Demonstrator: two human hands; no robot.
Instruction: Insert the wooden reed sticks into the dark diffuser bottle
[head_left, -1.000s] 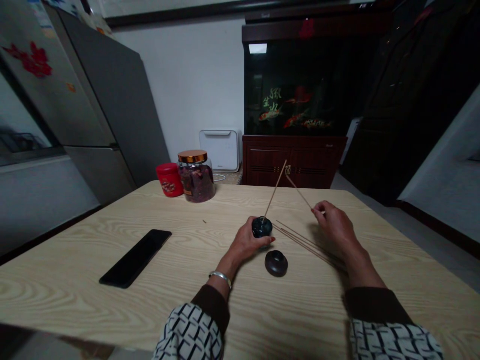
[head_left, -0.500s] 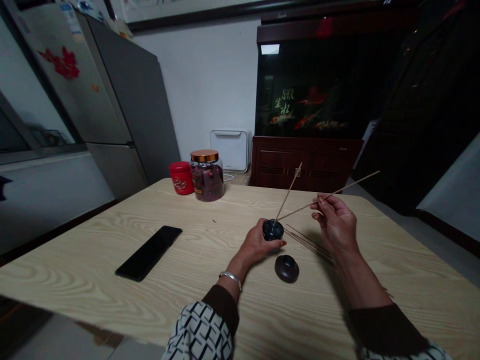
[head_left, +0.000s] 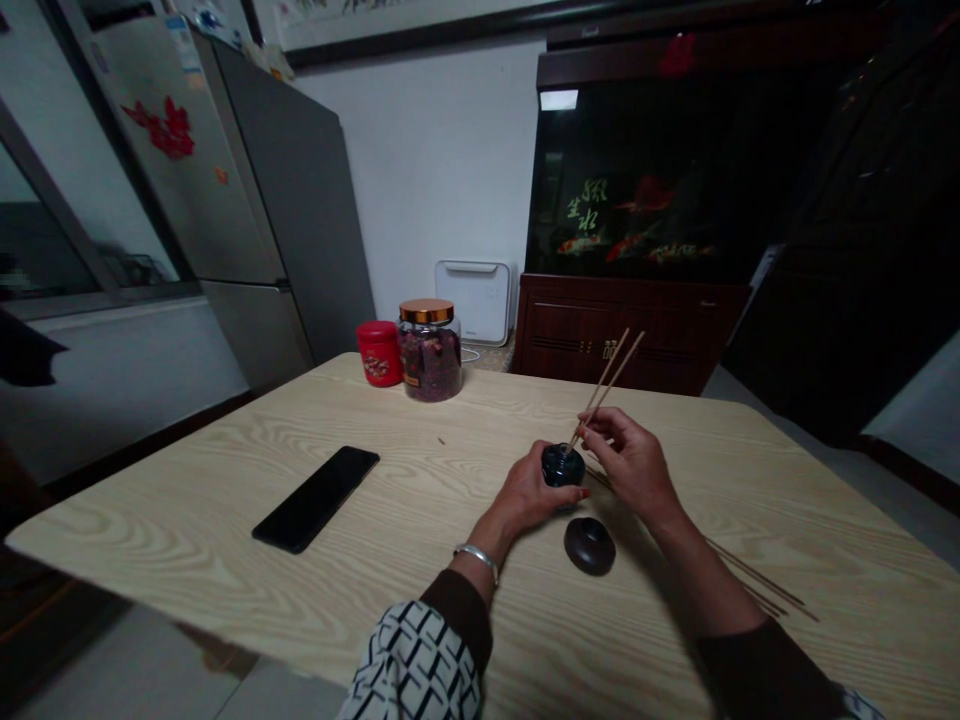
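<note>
Left hand (head_left: pixel 526 497) curled closed round small dark glazed pot (head_left: pixel 563 466); slick, so grip body. Right hand (head_left: pixel 628 462) pinches two thin wooden sticks (head_left: pixel 606 386) low down, ends at pot top; light, brittle. Dark round lid (head_left: pixel 589 546) beside.

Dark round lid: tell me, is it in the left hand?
No, the dark round lid sits on the table while the left hand holds a small dark pot.

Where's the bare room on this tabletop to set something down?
Bare wood stretches between the black phone and the left hand, and along the table's near edge. It is crowded around the dark glazed pot, by the right hand, incense sticks and dark round lid.
</note>
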